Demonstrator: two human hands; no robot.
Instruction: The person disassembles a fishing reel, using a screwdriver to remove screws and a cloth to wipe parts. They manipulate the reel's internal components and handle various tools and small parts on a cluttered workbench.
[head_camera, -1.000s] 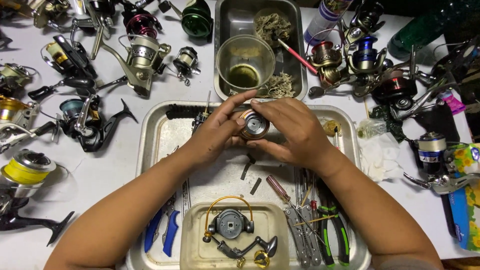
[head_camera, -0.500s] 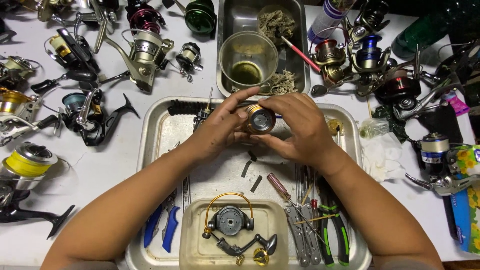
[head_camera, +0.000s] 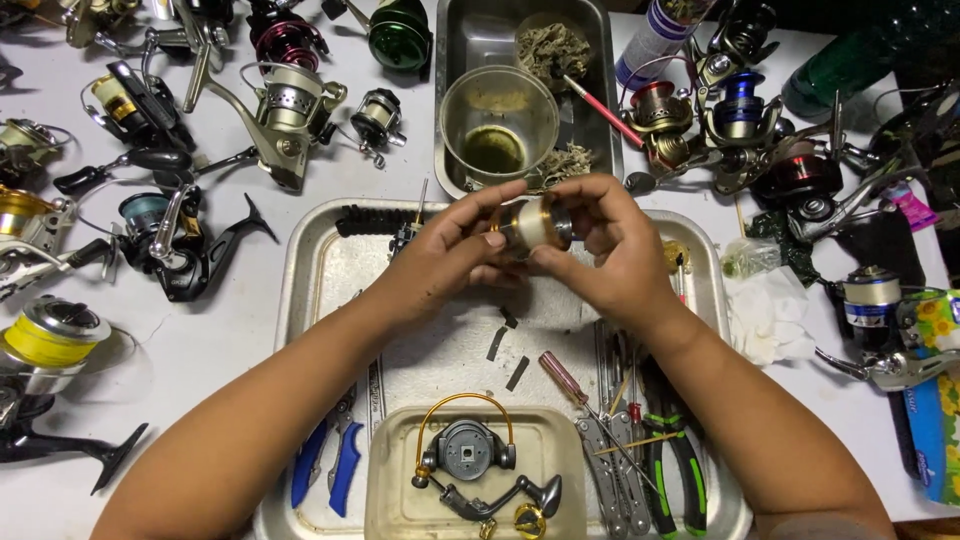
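Both hands, the left hand (head_camera: 440, 262) and the right hand (head_camera: 610, 250), are together and pinch a small gold spool (head_camera: 532, 224). They hold it up above the big metal tray (head_camera: 310, 280) on the white worktop (head_camera: 220, 340).

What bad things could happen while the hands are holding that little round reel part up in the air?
The spool is pinched only by fingertips of the left hand and right hand above the metal tray, so it might slip and drop. Two small dark strips lie loose below the hands and could get knocked or lost. The plastic cup of murky liquid stands close behind the fingers; a bump might spill it.
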